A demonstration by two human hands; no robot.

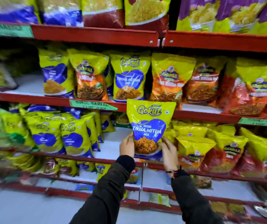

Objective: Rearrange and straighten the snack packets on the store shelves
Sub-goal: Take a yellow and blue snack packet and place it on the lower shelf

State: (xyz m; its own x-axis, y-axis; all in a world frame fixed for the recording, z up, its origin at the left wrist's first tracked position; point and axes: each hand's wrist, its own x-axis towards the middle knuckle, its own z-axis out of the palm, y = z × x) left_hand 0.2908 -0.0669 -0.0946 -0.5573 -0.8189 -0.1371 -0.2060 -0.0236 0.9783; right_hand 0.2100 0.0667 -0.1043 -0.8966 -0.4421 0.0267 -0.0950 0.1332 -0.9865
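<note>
Both hands — left hand [127, 147], right hand [168, 151] — grasp the lower edges of an upright yellow-and-blue plastic Gokul snack packet [149, 126], red metal shelves [97, 102] behind them.

Red shelves [95, 36] bearing snack packets [130, 78]

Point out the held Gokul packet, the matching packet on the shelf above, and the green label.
Held packet [150, 120], head view, its yellow upper front.
Shelf packet [128, 78], head view, its blue panel.
Green label [92, 105], head view, its middle.
</note>
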